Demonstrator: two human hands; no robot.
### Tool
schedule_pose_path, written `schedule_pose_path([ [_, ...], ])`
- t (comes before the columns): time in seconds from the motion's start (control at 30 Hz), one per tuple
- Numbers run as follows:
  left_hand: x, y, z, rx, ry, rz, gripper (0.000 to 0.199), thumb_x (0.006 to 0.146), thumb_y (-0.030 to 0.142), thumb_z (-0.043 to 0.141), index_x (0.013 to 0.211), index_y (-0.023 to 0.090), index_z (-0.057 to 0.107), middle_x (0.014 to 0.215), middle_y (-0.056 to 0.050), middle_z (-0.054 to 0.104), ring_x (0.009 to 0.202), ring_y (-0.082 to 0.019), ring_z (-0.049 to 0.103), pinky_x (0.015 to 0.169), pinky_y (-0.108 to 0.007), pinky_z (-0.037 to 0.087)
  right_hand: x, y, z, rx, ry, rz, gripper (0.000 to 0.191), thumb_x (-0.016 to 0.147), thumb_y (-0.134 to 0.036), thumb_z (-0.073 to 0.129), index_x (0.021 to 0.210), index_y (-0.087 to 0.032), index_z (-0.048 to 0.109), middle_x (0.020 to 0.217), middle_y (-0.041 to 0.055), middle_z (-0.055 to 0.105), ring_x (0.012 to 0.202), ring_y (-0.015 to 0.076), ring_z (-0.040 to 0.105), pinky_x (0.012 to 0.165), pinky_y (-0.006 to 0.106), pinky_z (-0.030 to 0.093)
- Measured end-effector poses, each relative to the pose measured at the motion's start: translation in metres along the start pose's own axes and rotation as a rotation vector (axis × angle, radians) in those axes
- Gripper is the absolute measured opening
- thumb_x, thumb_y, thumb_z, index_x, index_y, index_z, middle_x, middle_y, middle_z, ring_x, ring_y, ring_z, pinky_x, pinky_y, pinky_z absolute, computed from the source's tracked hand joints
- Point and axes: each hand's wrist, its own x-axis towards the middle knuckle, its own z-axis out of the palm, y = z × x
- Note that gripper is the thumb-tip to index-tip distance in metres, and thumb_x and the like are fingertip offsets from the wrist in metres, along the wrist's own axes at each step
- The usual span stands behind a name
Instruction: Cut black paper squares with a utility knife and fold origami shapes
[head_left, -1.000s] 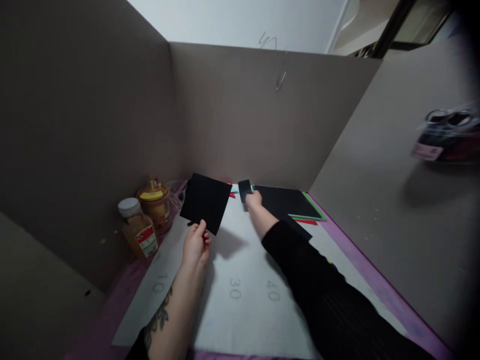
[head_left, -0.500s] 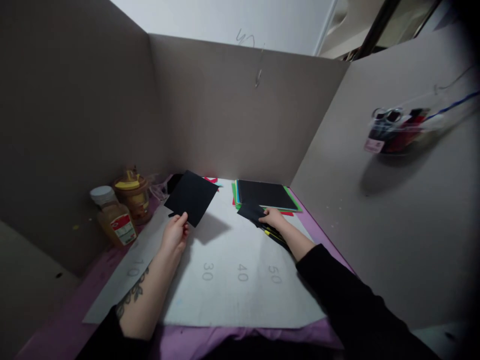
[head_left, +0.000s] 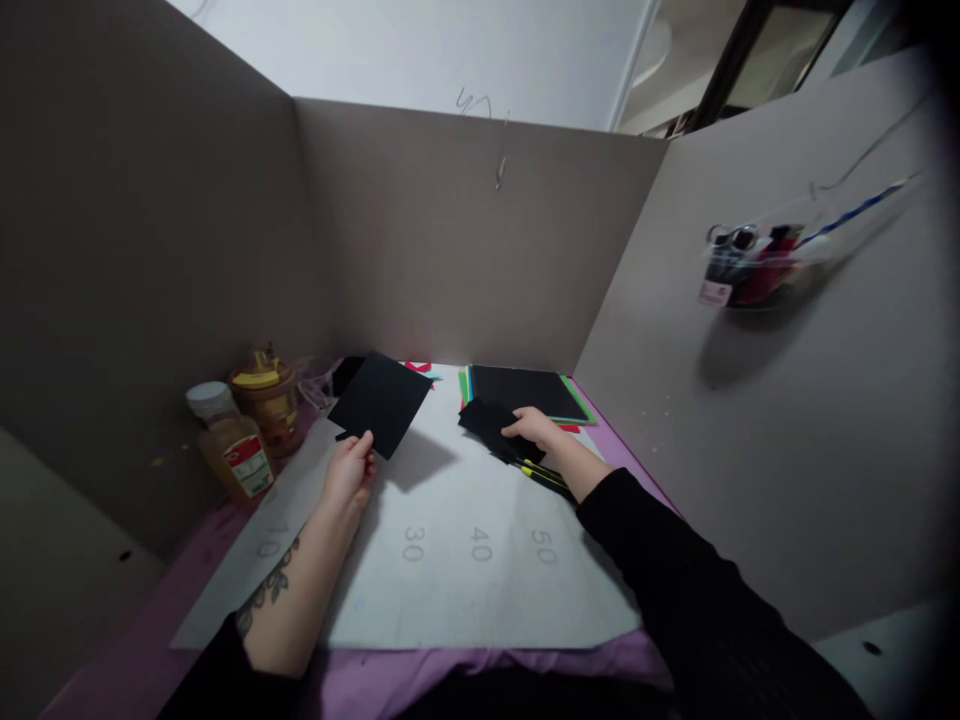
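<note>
Between thumb and fingers, my left hand [head_left: 350, 472] pinches the near corner of a black paper square [head_left: 382, 403], tilted above the white sheet and casting a shadow. Over to the right, my right hand [head_left: 534, 427] grips a smaller piece of black paper [head_left: 487, 425] by its right side. Beneath that hand lie black-and-yellow scissors [head_left: 541, 472], partly covered by the paper and my wrist. Just behind it is a stack of coloured paper [head_left: 525, 388] with black on top and green edges showing.
On the left stand a bottle with a white cap [head_left: 232, 450] and a brown tub [head_left: 266, 400]. A white sheet with printed numbers [head_left: 420, 610] covers the purple cloth [head_left: 375, 680]. Red scraps [head_left: 418, 367] lie at the back. A clear holder of tools [head_left: 757, 270] hangs on the right panel.
The view has turned slightly right and up. My right hand has shifted a little with its black paper, showing more of it. My left hand keeps its square nearly still.
</note>
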Motion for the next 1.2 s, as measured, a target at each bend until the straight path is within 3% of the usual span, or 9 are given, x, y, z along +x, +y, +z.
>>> schedule_pose_path([
  [0.13, 0.000, -0.002, 0.001, 0.018, -0.009, -0.006, 0.048, 0.051, 0.036, 0.080, 0.059, 0.019, 0.035, 0.045, 0.010, 0.039, 0.038, -0.003, 0.037, 0.035, -0.014, 0.022, 0.006, -0.020, -0.039, -0.261, 0.189, -0.253, 0.018, 0.066, -0.021, 0.064, 0.084, -0.020, 0.065, 0.086, 0.0055, 0.069, 0.082, 0.0205, 0.060, 0.065, 0.024, 0.040],
  [0.2, 0.001, -0.005, 0.002, 0.025, -0.007, -0.007, 0.047, 0.052, 0.036, 0.079, 0.059, 0.019, 0.035, 0.045, 0.010, 0.039, 0.038, -0.003, 0.037, 0.034, -0.014, 0.022, 0.007, -0.021, -0.052, -0.459, 0.151, -0.314, 0.025, 0.064, -0.015, 0.066, 0.088, -0.021, 0.066, 0.092, 0.0069, 0.069, 0.087, 0.0219, 0.059, 0.068, 0.025, 0.039],
  [0.33, 0.000, -0.007, 0.003, 0.025, -0.023, -0.018, 0.046, 0.055, 0.034, 0.078, 0.059, 0.019, 0.035, 0.046, 0.010, 0.039, 0.038, -0.003, 0.038, 0.035, -0.013, 0.022, 0.002, -0.006, -0.046, -0.546, -0.003, -0.277, 0.040, 0.051, -0.005, 0.070, 0.087, -0.022, 0.069, 0.085, 0.0048, 0.069, 0.078, 0.0209, 0.061, 0.064, 0.024, 0.038],
  [0.47, 0.000, -0.007, 0.002, 0.016, -0.011, -0.033, 0.045, 0.055, 0.033, 0.078, 0.059, 0.019, 0.035, 0.047, 0.010, 0.040, 0.038, -0.003, 0.037, 0.034, -0.013, 0.022, 0.002, 0.004, -0.033, -0.487, 0.009, -0.283, 0.021, 0.054, -0.010, 0.068, 0.073, -0.020, 0.067, 0.073, 0.0030, 0.067, 0.071, 0.0193, 0.061, 0.062, 0.024, 0.039],
  [0.53, 0.001, -0.007, 0.001, 0.007, 0.005, -0.041, 0.045, 0.055, 0.031, 0.078, 0.059, 0.019, 0.035, 0.048, 0.010, 0.040, 0.038, -0.002, 0.037, 0.035, -0.013, 0.022, 0.009, 0.001, -0.036, -0.371, 0.077, -0.297, 0.009, 0.064, -0.020, 0.064, 0.072, -0.018, 0.065, 0.072, 0.0028, 0.066, 0.070, 0.0186, 0.060, 0.063, 0.025, 0.041],
  [0.7, 0.003, -0.011, 0.002, 0.009, -0.022, -0.043, 0.047, 0.054, 0.033, 0.079, 0.059, 0.019, 0.035, 0.047, 0.009, 0.039, 0.038, -0.003, 0.037, 0.035, -0.013, 0.021, 0.025, -0.002, -0.034, 0.512, 0.272, -0.335, 0.029, 0.065, -0.037, 0.064, 0.086, -0.017, 0.059, 0.080, 0.0027, 0.066, 0.070, 0.0166, 0.059, 0.067, 0.029, 0.045],
  [0.83, 0.002, -0.012, 0.002, 0.007, -0.031, -0.052, 0.049, 0.052, 0.034, 0.080, 0.059, 0.019, 0.034, 0.046, 0.009, 0.040, 0.038, -0.003, 0.038, 0.035, -0.013, 0.021, 0.020, 0.017, -0.003, 0.669, 0.245, -0.309, 0.036, 0.055, -0.031, 0.071, 0.085, -0.016, 0.058, 0.080, 0.0022, 0.065, 0.074, 0.0164, 0.058, 0.072, 0.030, 0.045],
  [1.03, 0.003, -0.013, 0.000, 0.030, -0.024, -0.054, 0.049, 0.051, 0.035, 0.080, 0.058, 0.019, 0.034, 0.045, 0.009, 0.039, 0.038, -0.003, 0.037, 0.034, -0.013, 0.021, 0.021, 0.010, 0.000, 0.420, 0.207, -0.287, 0.025, 0.061, -0.028, 0.064, 0.081, -0.014, 0.061, 0.081, 0.0048, 0.066, 0.075, 0.0183, 0.059, 0.072, 0.030, 0.044],
  [1.2, -0.001, -0.011, 0.003, 0.112, -0.086, -0.055, 0.048, 0.050, 0.034, 0.080, 0.057, 0.019, 0.035, 0.044, 0.009, 0.040, 0.038, -0.004, 0.041, 0.035, -0.013, 0.027, 0.023, -0.018, -0.028, -0.321, 0.122, -0.367, 0.029, 0.067, -0.012, 0.056, 0.095, -0.018, 0.065, 0.098, 0.0073, 0.068, 0.093, 0.0214, 0.059, 0.078, 0.027, 0.041],
])
